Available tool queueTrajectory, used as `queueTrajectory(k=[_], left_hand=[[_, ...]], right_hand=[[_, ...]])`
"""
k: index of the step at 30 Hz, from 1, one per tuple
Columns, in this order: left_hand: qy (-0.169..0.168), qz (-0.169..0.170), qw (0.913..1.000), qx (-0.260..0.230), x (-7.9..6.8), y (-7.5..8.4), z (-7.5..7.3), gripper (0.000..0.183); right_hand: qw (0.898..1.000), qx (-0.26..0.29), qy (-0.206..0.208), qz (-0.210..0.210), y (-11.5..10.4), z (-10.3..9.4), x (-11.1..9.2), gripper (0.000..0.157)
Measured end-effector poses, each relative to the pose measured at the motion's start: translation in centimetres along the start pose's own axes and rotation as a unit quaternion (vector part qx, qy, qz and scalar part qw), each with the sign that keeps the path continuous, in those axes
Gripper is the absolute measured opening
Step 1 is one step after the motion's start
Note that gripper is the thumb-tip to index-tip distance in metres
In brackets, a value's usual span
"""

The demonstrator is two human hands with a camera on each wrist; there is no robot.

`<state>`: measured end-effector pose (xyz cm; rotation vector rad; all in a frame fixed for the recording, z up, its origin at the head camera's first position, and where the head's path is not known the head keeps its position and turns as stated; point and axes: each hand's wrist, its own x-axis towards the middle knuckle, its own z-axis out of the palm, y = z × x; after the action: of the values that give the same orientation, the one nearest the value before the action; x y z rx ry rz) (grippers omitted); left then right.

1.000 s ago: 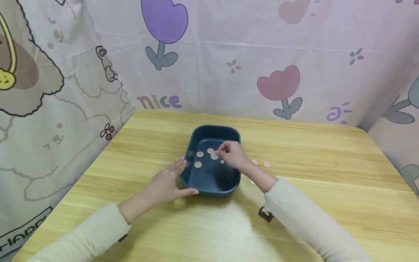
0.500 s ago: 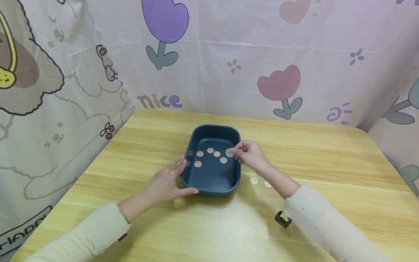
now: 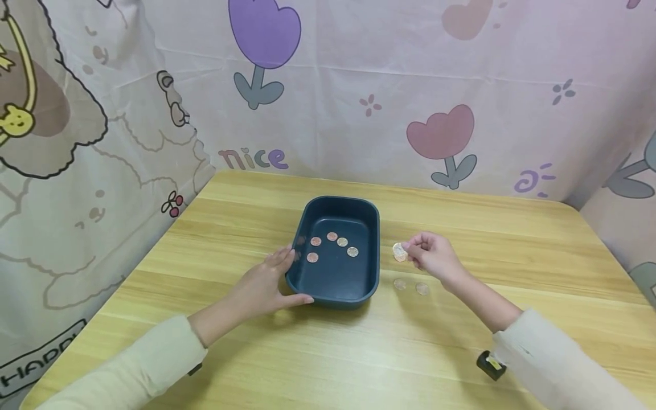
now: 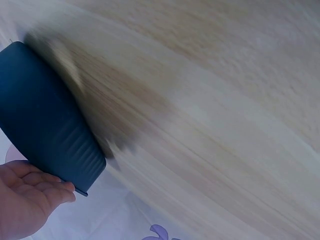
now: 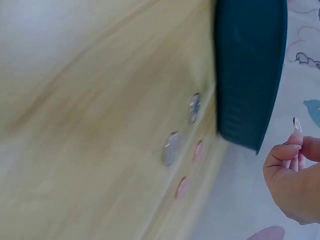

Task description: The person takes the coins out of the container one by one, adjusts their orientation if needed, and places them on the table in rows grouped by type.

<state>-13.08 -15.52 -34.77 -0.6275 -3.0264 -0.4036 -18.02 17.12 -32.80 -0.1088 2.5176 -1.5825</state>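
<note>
A dark blue rectangular tub [image 3: 333,287] stands on the table with several copper and pale coins [image 3: 312,257] lying on its floor. My left hand [image 3: 256,287] rests against its near left corner, fingers along the left side and thumb on the near rim. To the tub's right, my right hand [image 3: 433,259] pinches a silvery coin [image 3: 398,251] between thumb and forefinger, above the table. The right wrist view shows that coin [image 5: 297,124] on edge at the fingertips. Two pale coins [image 3: 422,288] and two copper coins [image 5: 181,188] lie on the table below.
The wooden table [image 3: 318,364] extends around the tub on all sides. Behind it hangs a printed cloth [image 3: 333,131] with flowers, and another patterned cloth [image 3: 102,228] borders the left. A small black device [image 3: 491,364] sits at the right cuff.
My right hand has moved out of the tub to the right, over the table, carrying the pinched coin. My left hand has stayed at the tub.
</note>
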Motion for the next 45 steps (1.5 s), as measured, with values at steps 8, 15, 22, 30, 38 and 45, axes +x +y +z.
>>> queueTrajectory(k=[8, 15, 22, 30, 38, 45], left_hand=[[-0.005, -0.001, 1.0000, -0.002, 0.0, 0.1, -0.1, 0.099], [-0.003, -0.004, 1.0000, -0.001, 0.0, 0.2, -0.1, 0.099], [0.001, -0.001, 1.0000, -0.002, 0.0, 0.2, -0.1, 0.099], [0.003, 0.001, 1.0000, -0.001, 0.0, 0.2, -0.1, 0.098], [-0.002, -0.004, 1.0000, 0.000, 0.0, 0.2, -0.2, 0.099], [-0.005, -0.005, 1.0000, 0.001, 0.0, 0.2, -0.1, 0.099]], right_hand=[[0.999, -0.044, 0.000, 0.005, 2.7, -1.5, -1.0, 0.016], [0.996, -0.084, -0.014, 0.021, 5.0, -1.7, -1.7, 0.017], [0.994, -0.098, -0.018, 0.033, 6.1, -2.7, -2.4, 0.018], [0.988, -0.134, -0.034, 0.065, 6.7, -3.8, -2.8, 0.015], [0.984, -0.162, -0.045, 0.063, 7.3, -4.4, -2.9, 0.010], [0.983, -0.162, -0.052, 0.070, 7.5, -4.6, -2.8, 0.009]])
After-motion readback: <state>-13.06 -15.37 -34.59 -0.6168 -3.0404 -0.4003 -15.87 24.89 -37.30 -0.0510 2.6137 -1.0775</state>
